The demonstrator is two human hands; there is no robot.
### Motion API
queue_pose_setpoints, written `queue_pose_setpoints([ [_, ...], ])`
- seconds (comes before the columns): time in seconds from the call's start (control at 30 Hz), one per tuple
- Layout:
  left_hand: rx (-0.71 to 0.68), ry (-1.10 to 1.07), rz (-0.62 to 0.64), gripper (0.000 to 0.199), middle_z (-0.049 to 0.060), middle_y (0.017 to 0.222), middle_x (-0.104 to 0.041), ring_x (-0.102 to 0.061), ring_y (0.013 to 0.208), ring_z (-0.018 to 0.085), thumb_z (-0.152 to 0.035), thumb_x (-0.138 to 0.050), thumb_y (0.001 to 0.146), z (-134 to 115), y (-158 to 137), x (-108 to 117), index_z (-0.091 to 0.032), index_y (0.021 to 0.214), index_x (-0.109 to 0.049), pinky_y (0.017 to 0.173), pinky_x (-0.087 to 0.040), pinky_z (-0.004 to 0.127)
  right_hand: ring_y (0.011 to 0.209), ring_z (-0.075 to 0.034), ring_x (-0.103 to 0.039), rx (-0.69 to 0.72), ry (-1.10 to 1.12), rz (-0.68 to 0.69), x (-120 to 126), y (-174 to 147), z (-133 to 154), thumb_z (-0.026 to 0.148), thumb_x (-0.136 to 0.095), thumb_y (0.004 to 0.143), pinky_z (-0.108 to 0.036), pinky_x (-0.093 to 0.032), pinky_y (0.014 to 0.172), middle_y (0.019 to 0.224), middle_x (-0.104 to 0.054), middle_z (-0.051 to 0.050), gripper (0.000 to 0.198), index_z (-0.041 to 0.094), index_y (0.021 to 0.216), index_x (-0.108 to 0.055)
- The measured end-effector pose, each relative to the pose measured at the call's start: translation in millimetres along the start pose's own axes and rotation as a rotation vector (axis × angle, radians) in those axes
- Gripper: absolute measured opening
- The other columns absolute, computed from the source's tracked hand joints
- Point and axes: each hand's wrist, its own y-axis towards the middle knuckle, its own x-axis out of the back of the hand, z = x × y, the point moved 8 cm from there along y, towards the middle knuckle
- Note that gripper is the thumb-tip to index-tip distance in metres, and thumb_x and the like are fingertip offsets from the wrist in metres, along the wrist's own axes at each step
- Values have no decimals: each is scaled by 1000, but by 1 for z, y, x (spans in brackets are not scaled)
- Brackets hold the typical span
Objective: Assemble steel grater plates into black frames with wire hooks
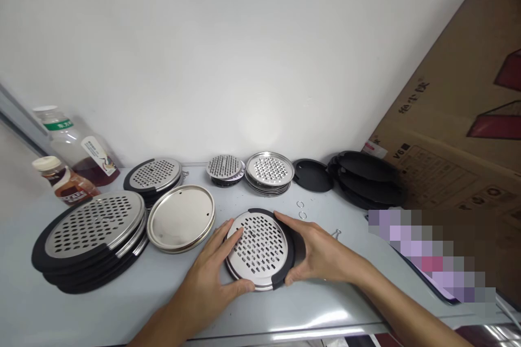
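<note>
A round metal grater [260, 244] with rows of slots and a black rim piece on its right side lies low over the front middle of the table. My left hand [215, 263] grips its left edge, with the thumb at the near side and fingers on the top. On the opposite side, my right hand [315, 252] is closed round the black rim. Left of my hands is a stack of plain metal discs [181, 217]. Just beyond the grater, two small wire rings [302, 216] lie on the table. A small metal clip [336, 233] is partly behind my right hand.
Stacked black-rimmed graters [95, 227] stand at left, with more graters [154, 174] behind. Along the wall are small discs [223, 166], grater plates [269, 168] and black round parts [366, 179]. Two bottles [65, 181] stand far left; a cardboard box [443, 135] bounds the right.
</note>
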Motion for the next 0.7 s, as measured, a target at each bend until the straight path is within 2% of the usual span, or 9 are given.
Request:
queue_pose_setpoints([
  [0.17,-34,-35,-16,84,4,160,-24,-21,146,32,-39,-74,78,0,-3,-2,-34,150,-31,116,-24,55,145,-40,-19,-30,-216,35,-24,-8,8,61,-80,60,-54,-32,114,161,-11,-17,125,20,156,-13],
  [0.23,-35,-78,-24,86,5,160,-25,-20,147,32,-41,-75,77,0,-3,0,-33,151,-30,117,-22,55,145,-42,-17,6,-325,-18,-28,-10,17,65,-77,62,-59,-30,113,160,-18,-17,116,19,154,-23],
  [0.33,-11,-234,-39,85,5,159,-28,-23,146,33,-42,-76,76,-1,-4,10,-33,149,-34,118,-22,55,138,-44,-32,91,-461,-121,-25,-14,31,67,-69,71,-67,-28,110,148,-43,-17,92,23,147,-41],
  [0.37,-3,-311,-43,85,5,158,-30,-25,145,33,-42,-77,76,-1,-5,14,-34,148,-34,118,-23,54,133,-43,-40,124,-475,-162,-20,-17,36,67,-66,75,-67,-30,108,143,-50,-17,86,23,145,-43],
  [0.43,14,-457,-53,85,5,156,-34,-28,144,32,-38,-78,76,-3,-5,19,-35,148,-33,117,-25,52,116,-37,-58,163,-433,-245,-8,-22,44,60,-58,85,-58,-45,99,128,-62,-15,73,23,146,-40],
  [0.5,35,-556,-97,83,3,155,-37,-32,143,30,-31,-77,78,-3,-4,22,-37,148,-32,118,-27,49,85,-25,-69,111,-342,-329,5,-25,46,48,-47,95,-40,-55,77,102,-72,-9,56,24,145,-38],
  [0.57,37,-619,-152,76,3,152,-41,-38,140,27,-24,-72,81,-3,-1,21,-37,146,-34,117,-30,46,57,-17,-62,-15,-251,-410,15,-27,41,39,-39,99,-28,-50,58,73,-69,-1,43,24,139,-43],
  [0.63,26,-690,-182,68,4,149,-45,-46,134,26,-20,-68,84,-1,6,16,-34,144,-38,114,-36,44,47,-15,-54,-140,-158,-480,20,-26,34,39,-38,100,-25,-44,52,60,-61,4,36,24,130,-50],
  [0.7,41,-758,-180,62,7,144,-50,-50,130,26,-19,-66,84,3,12,9,-30,141,-43,109,-42,44,51,-15,-53,-229,-48,-512,20,-22,26,44,-39,99,-24,-42,52,61,-59,4,35,23,124,-53],
])
